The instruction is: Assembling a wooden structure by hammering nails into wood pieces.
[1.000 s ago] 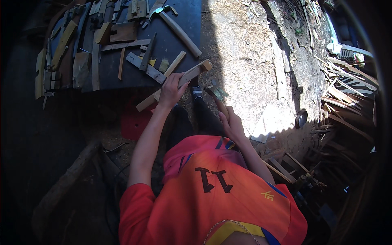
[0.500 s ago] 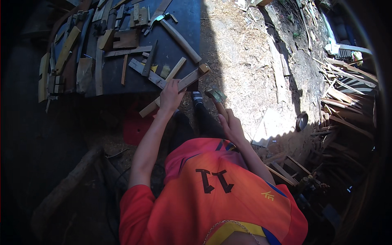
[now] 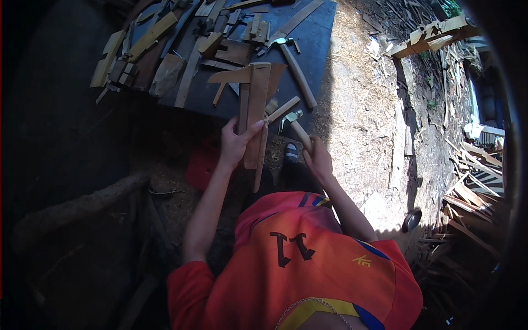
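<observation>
Left hand (image 3: 235, 144) clasps a wooden workpiece (image 3: 257, 110), thumb across its face; right hand (image 3: 319, 158) is wrapped around a claw hammer (image 3: 300, 133) by the handle.

Far and left spreads the dark counter (image 3: 323, 41), strewn with cut wood pieces (image 3: 154, 37); the wooden workpiece points toward it, overlapping its near edge in view, contact unclear. A second claw hammer (image 3: 298, 74) lies at the counter's right side. Smaller in view, the held one sits right of the workpiece, apart from it. The step seems to be steadying and lining up the wood; striking would call for a firm left grip, fingers clear of the hammer head.
</observation>
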Demonstrator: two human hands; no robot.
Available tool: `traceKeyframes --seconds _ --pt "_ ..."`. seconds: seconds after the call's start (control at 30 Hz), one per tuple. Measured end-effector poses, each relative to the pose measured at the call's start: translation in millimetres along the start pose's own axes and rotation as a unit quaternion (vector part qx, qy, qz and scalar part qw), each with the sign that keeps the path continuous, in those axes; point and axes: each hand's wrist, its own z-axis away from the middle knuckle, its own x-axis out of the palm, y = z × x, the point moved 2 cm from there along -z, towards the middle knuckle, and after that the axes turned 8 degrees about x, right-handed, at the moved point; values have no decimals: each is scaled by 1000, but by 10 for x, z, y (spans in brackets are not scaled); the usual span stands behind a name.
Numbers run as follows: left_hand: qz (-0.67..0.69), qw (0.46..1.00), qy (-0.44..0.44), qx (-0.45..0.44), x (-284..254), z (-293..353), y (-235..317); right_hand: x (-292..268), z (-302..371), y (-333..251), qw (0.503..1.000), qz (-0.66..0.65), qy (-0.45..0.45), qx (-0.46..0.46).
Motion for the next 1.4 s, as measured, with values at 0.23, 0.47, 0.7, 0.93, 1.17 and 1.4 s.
traceKeyframes --seconds 0.23,0.47,0.7,0.93,1.17,1.4 --pt "112 987 118 12 -307 320 409 419 -1050 -633 986 73 32 -150" --pt "183 975 126 32 -358 273 593 -86 -372 -1527 955 -183 -201 -117" --pt "448 891 -23 -67 51 -112 178 -204 399 -1372 791 -309 -527 40" --pt "376 895 -211 -113 554 -159 -320 -335 1011 -1205 824 -445 -288 200" --pt "455 823 -305 -151 1063 -147 77 -512 1402 -788 915 -356 116 148" --pt "470 822 -283 -151 1289 -23 -228 -599 1964 -709 835 -495 68 229"
